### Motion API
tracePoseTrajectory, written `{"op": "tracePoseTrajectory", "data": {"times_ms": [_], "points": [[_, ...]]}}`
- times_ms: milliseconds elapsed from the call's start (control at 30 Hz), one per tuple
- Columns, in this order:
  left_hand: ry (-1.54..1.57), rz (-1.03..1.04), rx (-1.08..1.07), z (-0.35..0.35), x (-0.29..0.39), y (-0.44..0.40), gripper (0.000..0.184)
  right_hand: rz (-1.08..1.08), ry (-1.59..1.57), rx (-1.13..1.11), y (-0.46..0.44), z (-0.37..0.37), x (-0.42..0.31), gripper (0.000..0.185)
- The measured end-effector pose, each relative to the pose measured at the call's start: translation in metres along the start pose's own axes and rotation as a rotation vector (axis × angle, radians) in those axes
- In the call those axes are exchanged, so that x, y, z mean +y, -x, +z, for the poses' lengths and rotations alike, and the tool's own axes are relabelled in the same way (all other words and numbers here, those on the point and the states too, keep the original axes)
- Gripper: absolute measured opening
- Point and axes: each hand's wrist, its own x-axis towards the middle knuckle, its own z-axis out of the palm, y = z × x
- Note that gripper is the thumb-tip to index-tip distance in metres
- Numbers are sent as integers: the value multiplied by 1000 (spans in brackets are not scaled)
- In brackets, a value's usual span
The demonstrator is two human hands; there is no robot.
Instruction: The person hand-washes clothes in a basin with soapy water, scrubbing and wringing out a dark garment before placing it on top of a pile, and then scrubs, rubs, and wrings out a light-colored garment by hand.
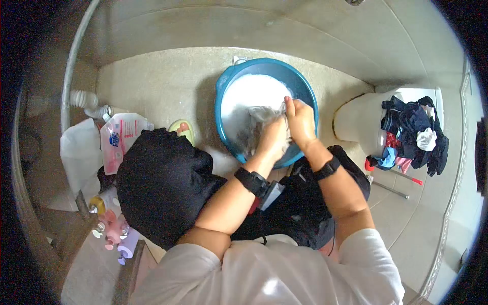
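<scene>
1. At twelve o'clock in the head view, a round blue plastic basin (220, 119) is holding white, sudsy water (256, 89).
2. Toward the basin's six o'clock, a wet, greyish-white cloth (259, 116) is bunching up at the suds.
3. The left hand (302, 123), at the basin's four o'clock, is closing around the cloth's edge, its thumb pointing toward twelve.
4. The right hand (274, 136), at the basin's six o'clock, is touching the cloth; its fingers are hidden, so I cannot tell whether they are gripping.
5. At three o'clock, a heap of dark, red, blue and white clothes (414, 129) is lying by a white toilet (356, 119).
6. At nine o'clock, a pink-and-white plastic pouch (118, 140) is standing near a pale green slipper (189, 133); pump bottles (113, 229) are clustering at eight.
</scene>
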Motion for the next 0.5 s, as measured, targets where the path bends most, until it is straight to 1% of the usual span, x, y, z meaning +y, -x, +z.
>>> {"op": "tracePoseTrajectory", "data": {"times_ms": [33,67,133,167,200,267,300,333,400,433,467,500], "points": [[-94,105,25,-10,-5,-10,24,-73,-128,43,15,8,-4,39],[419,12,-491,-28,2,-14,25,-189,-56,47,34,7,-18,38],[95,70,-302,-23,11,2,28,-353,-86,76,43,10,-26,37],[208,41,-94,-15,1,2,26,-279,-30,20,34,10,-13,40],[16,-102,148,8,18,19,20,4,4,-87,17,7,-2,44],[-183,210,-75,-16,-39,-15,17,-5,47,-42,-9,8,33,47],[-340,104,-76,-9,-19,-1,14,16,112,-53,-10,11,42,47],[-339,109,-83,1,-4,5,14,12,114,-46,-13,14,54,47],[-54,-52,-16,11,13,8,17,76,-474,-203,-12,6,52,50],[-253,47,34,7,19,1,21,356,-687,-389,-7,-13,57,41],[-227,41,124,13,36,7,27,355,-686,-384,4,-22,45,41],[-364,103,125,5,40,1,29,156,-590,-355,14,-24,34,35]]}}
